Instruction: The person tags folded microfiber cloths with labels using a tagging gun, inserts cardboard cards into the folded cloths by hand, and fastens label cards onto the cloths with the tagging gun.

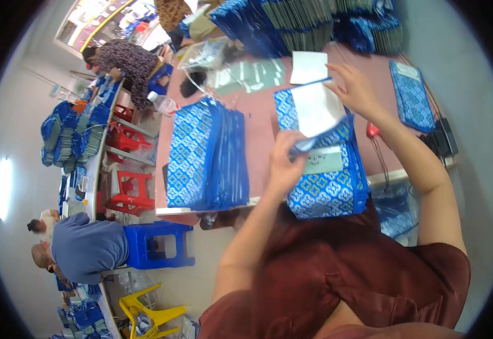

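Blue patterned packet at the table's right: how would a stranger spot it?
Find the pink table. Along its right edge, right of the person's right hand, lies the blue patterned packet. Unlike the thick stack at left, it lies alone, its pale label at the far end.

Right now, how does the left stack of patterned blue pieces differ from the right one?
The left stack is free of hands; the right stack has the left hand and right hand at it. The left stack shows only pattern on its face; the right stack also shows a pale label. Both are blue, with a repeating light pattern.
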A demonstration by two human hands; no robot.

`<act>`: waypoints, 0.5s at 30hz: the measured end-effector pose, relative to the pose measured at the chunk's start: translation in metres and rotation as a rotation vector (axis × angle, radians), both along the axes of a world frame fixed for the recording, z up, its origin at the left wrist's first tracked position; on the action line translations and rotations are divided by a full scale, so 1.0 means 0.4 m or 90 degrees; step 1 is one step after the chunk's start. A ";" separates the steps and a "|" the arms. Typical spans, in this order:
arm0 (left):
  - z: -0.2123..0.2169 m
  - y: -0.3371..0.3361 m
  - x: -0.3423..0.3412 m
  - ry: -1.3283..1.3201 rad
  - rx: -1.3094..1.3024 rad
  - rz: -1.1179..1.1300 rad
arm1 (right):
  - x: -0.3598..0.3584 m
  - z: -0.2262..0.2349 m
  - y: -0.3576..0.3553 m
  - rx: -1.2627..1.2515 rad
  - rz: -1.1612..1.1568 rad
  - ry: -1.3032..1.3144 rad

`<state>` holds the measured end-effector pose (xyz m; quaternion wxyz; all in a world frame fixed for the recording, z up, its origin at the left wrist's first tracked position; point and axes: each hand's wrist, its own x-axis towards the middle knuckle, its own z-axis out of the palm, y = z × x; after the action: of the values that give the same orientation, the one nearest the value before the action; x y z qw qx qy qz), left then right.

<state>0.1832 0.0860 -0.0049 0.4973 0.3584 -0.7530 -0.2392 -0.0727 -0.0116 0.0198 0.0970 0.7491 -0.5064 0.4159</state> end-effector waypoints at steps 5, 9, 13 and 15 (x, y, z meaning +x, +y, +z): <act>-0.013 0.030 0.006 0.021 0.095 -0.013 | 0.031 -0.032 0.010 0.117 -0.048 0.077; -0.002 0.023 0.008 0.034 0.035 -0.040 | 0.022 -0.018 0.000 0.131 -0.007 0.060; 0.026 0.027 -0.001 0.066 0.032 -0.059 | 0.018 0.044 0.001 0.266 0.119 -0.077; 0.038 0.024 0.000 0.039 0.016 -0.041 | 0.019 0.072 0.014 0.320 0.199 -0.186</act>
<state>0.1832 0.0958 0.0104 0.5073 0.3327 -0.7456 -0.2757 -0.0652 -0.0058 0.0486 -0.2296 0.7505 -0.4810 0.3908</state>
